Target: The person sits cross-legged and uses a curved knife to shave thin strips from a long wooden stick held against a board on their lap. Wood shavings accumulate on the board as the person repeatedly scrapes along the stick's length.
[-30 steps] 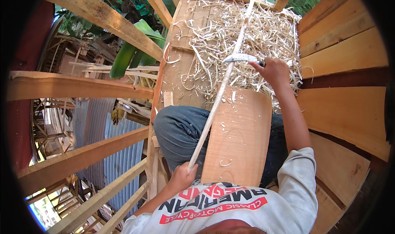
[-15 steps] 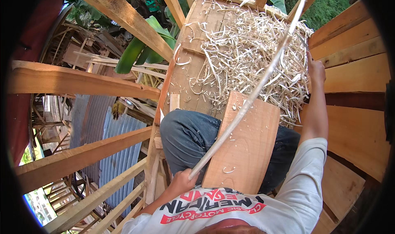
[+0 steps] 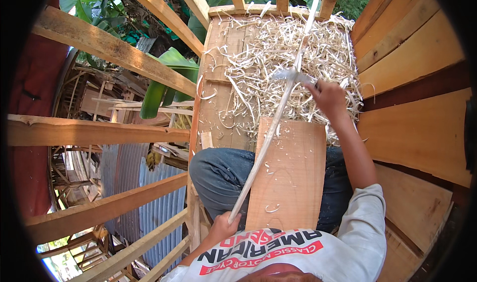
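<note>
Here, right hand (image 3: 329, 96) presses curved blade (image 3: 290, 75) against pale slender stick (image 3: 271, 133).

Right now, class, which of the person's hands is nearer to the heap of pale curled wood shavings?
Right. The right hand is at the heap of pale curled wood shavings; the left hand is far back, beside the lap.

Pale, smooth-peeled wooden stick (image 3: 271, 133), matt and dry. Blade (image 3: 290, 75) on it looks dull grey metal. Board (image 3: 290, 177) beneath is reddish plain wood, smooth. Curly shavings (image 3: 278, 53) are thin, pale wood. Trousers (image 3: 218, 175) are faded denim cloth.
</note>
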`<state>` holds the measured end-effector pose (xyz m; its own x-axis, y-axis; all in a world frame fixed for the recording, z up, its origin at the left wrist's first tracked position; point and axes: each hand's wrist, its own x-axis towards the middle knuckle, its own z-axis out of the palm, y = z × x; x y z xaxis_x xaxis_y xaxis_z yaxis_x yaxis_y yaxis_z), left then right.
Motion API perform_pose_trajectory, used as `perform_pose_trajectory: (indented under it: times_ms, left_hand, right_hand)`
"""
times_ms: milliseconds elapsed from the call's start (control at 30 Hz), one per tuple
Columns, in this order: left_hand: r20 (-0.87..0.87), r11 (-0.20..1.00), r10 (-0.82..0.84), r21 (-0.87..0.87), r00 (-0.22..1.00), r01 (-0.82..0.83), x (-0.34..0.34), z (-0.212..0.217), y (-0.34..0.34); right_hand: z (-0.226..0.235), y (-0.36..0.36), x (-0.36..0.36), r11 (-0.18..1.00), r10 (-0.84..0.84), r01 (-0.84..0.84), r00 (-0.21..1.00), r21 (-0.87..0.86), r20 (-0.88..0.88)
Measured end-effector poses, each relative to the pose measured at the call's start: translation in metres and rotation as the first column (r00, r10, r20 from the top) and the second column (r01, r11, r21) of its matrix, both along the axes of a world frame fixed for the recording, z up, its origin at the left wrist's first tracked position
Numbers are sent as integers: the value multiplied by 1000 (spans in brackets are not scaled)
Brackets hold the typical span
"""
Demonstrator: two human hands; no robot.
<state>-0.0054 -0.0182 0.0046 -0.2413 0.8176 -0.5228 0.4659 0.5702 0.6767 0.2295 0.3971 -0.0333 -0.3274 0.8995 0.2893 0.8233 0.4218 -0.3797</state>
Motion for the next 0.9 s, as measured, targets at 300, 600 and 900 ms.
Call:
perform_pose_trajectory:
  times_ms: [300,600,900]
  left_hand:
    - [-30,1000,3,-15,1000,-4,1,-2,-1]
    - [2,999,-3,35,1000,3,-1,-8,-2]
    - [-67,999,28,25,997,-26,9,5,3]
  right_hand:
    - [2,25,-1,993,32,-32,999,110,-6]
    - [5,37,40,956,-279,197,833,-215,-478]
    - [-43,5,30,920,-260,-84,599,-382,-757]
